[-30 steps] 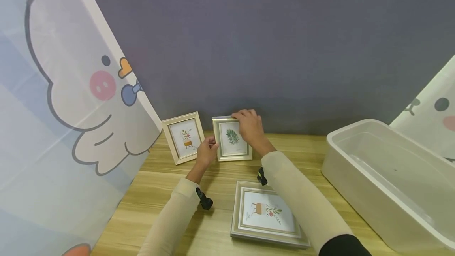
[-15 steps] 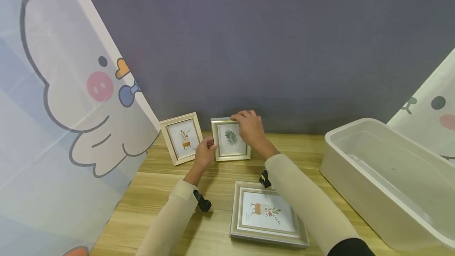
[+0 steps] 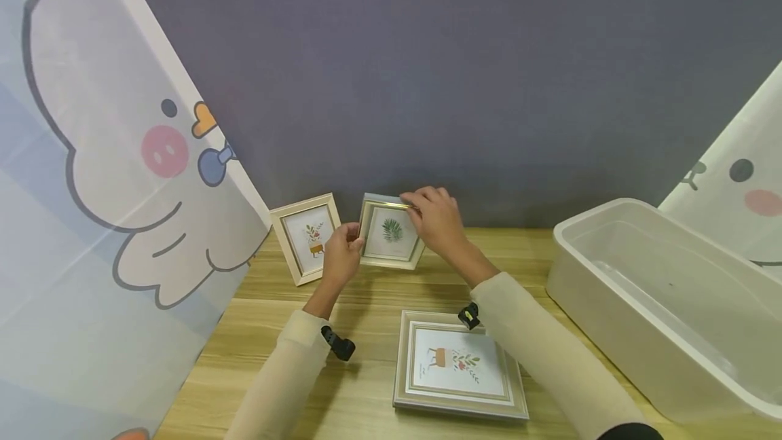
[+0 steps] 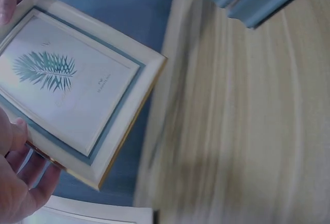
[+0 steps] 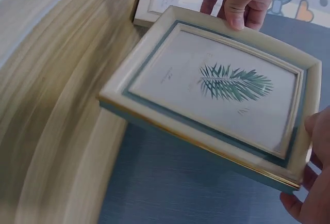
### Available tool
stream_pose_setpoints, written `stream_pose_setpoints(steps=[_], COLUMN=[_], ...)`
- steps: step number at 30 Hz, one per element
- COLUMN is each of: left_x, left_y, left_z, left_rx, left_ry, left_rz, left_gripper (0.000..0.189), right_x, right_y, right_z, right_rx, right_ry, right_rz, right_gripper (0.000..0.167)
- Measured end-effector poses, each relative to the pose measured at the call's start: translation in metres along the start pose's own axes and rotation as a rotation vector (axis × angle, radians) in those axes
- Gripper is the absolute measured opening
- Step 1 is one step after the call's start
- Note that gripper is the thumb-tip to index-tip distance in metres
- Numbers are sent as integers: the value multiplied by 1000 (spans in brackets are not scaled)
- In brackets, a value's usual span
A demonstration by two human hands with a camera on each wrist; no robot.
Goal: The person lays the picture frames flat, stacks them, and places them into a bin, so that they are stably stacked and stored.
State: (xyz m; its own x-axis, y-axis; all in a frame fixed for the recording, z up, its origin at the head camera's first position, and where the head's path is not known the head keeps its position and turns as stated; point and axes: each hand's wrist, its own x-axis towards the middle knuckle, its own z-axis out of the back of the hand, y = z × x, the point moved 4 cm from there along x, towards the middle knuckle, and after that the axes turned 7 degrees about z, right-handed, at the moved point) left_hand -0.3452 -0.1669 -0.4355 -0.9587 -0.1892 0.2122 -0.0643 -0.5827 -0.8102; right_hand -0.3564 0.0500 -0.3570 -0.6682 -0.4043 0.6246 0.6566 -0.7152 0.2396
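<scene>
Both hands hold a small picture frame [image 3: 391, 233] with a green palm leaf print, its front facing me and leaning, in front of the dark back wall. My left hand [image 3: 342, 257] pinches its left side, thumb on the front and fingers behind, as the left wrist view shows. My right hand [image 3: 438, 219] grips its upper right corner; in the right wrist view that hand [image 5: 317, 172] has fingers under the edge. Just left stands another small cream frame [image 3: 307, 236], with a potted plant print, leaning back and partly behind my left hand.
A larger frame [image 3: 403, 372] with a plant print lies face up on the wooden table [image 3: 244, 358], partly under my right forearm. A deep off-white bin [image 3: 586, 290] stands at the right. The dark wall [image 3: 427, 87] closes off the back; a cartoon-printed sheet [image 3: 110, 189] hangs at the left.
The palm leaf frame has risen from the table and tilted, its lower edge now higher, with both hands moving along. The other frames stay put while the view shifts slightly.
</scene>
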Motion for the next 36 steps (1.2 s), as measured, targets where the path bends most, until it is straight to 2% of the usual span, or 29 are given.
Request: stream_pose_setpoints(steps=[8, 11, 14, 19, 25, 30, 36], left_x=[-4, -7, -10, -18, -29, -39, -48], left_y=[-20, -30, -41, -63, -85, -104, -122], left_z=[15, 20, 23, 25, 26, 26, 26], left_rx=[34, 64, 129, 240, 304, 336, 349], left_ry=[-52, -75, -104, -172, -287, -362, -362], left_rz=[-81, -138, -231, -422, -602, -704, -774], left_gripper=[27, 28, 29, 30, 29, 27, 23], right_x=[-11, -16, -24, -40, -59, -73, -91], right_y=[7, 8, 8, 3, -2, -7, -12], right_z=[21, 28, 34, 41, 47, 51, 54], right_rx=[2, 21, 30, 34, 82, 140, 213], right_ry=[103, 120, 121, 111, 115, 44, -119], right_rz=[13, 14, 2, -31, -95, -108, -84], right_gripper=[39, 41, 43, 44, 43, 39, 36])
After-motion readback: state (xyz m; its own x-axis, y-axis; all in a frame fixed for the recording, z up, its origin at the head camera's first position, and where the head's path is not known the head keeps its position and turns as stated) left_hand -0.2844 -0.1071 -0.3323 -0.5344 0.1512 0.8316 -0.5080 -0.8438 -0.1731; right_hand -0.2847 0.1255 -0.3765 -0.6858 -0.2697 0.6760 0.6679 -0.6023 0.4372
